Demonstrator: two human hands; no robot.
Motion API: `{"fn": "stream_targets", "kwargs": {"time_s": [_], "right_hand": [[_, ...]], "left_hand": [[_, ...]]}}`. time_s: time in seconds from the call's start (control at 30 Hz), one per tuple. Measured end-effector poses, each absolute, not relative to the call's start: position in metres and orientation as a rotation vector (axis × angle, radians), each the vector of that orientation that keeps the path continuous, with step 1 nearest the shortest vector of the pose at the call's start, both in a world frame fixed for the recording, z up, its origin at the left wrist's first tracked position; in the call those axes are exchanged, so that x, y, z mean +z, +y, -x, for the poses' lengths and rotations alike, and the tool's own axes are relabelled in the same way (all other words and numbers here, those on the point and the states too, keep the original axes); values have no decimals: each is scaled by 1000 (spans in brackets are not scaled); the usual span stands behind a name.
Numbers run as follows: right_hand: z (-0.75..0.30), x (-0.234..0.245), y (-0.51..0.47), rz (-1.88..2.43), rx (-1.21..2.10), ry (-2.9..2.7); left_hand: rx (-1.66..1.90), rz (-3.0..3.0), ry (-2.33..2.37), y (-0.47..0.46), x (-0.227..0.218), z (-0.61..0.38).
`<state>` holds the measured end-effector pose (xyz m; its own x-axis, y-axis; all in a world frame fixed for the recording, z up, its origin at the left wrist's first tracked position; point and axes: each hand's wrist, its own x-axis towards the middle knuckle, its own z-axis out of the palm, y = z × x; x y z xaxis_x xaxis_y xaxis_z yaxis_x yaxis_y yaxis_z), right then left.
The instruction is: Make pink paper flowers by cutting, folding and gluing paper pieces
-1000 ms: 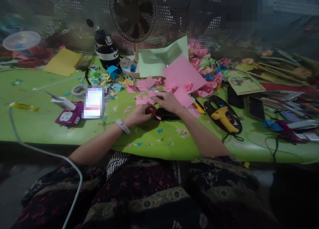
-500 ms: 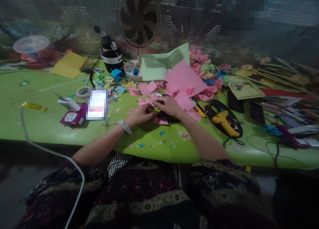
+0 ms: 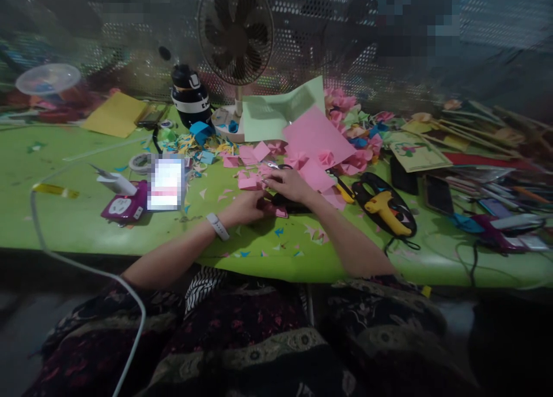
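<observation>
Pink paper piece (image 3: 280, 212): sits at fingertips of left hand (image 3: 249, 207), just beside dark flat object (image 3: 297, 206), over green table (image 3: 242, 235). Left hand: curled nearly closed; cannot tell whether pinching paper. Right hand (image 3: 288, 185): bent near pink slips (image 3: 248, 182), fingers partly spread and lowered; cannot tell whether gripping anything. Paper: looks thin and feather-light, likely stiff enough to keep crease, yet quick to bend or tear. Probably best taken by edge, lightly, between thumb and fingertip.

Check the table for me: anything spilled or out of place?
Paper scraps lie strewn over the green table near its front edge, and more trimmings are heaped by the bottle. They look like uncleared offcuts; nothing seems damaged.
</observation>
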<state>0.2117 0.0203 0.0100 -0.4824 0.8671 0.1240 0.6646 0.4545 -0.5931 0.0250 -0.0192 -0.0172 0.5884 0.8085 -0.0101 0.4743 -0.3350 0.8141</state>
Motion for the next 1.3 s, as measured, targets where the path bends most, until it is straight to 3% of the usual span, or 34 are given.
{"fn": "stream_targets", "kwargs": {"time_s": [0.33, 0.63, 1.3], "right_hand": [[-214, 17, 18, 1191, 802, -1993], [-210, 29, 8, 1021, 1310, -1727], [-204, 32, 1, 987, 1383, -1733]], "left_hand": [[913, -1476, 887, 17, -3, 9], [1131, -1311, 884, 8, 5, 2], [1189, -1334, 898, 9, 1, -1]]}}
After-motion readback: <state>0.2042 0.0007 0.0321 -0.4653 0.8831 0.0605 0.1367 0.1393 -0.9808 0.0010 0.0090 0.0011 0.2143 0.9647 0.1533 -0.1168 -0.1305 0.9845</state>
